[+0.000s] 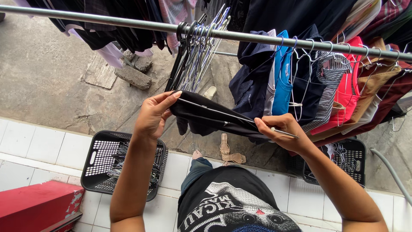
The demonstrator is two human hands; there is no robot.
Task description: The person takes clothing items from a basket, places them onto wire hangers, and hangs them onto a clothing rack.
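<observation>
My left hand point(153, 114) grips one end of a black garment point(210, 117) stretched out below a metal clothes rail point(128, 22). My right hand point(281, 129) holds the other end together with a thin wire hanger point(227, 114) that runs across the cloth. Both hands are raised in front of me, just under a bunch of empty wire hangers point(198, 51) hooked on the rail.
Blue, striped, red and brown clothes point(317, 86) hang on the rail to the right. A black perforated basket point(107, 161) with hangers stands on the white tiles at left, another basket point(349, 159) at right. Sandals point(227, 150) lie on the concrete below. A red block point(34, 202) is at lower left.
</observation>
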